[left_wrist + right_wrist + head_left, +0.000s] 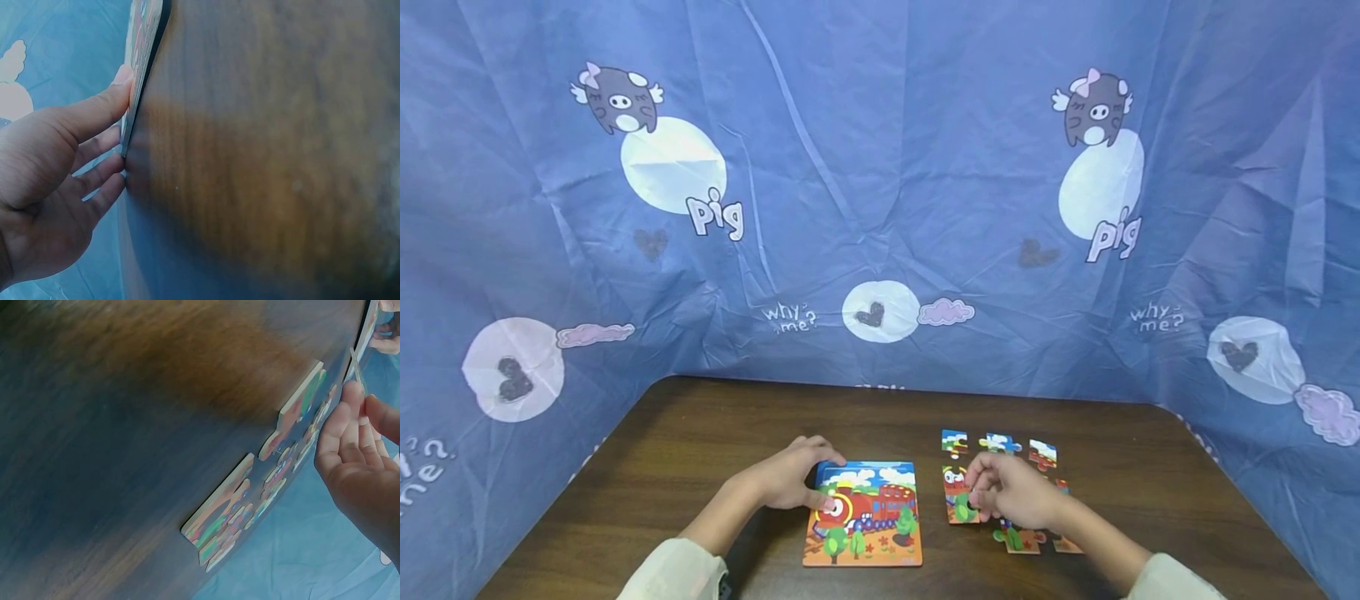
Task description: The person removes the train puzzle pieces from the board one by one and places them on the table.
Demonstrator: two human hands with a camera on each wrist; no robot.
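A square jigsaw board with a red train picture lies on the table. My left hand grips it at the far left corner, thumb over the picture and fingers at the edge. In the left wrist view, the thumb and fingertips of the left hand meet the board's thin edge. To the right, my right hand pinches a jigsaw piece with a green tree on it. The right wrist view shows this jigsaw piece edge-on between thumb and index finger of the right hand.
Loose jigsaw pieces lie around and under the right hand, among them a sky piece, a far right piece and a near piece. The dark wooden table meets a blue printed cloth behind it.
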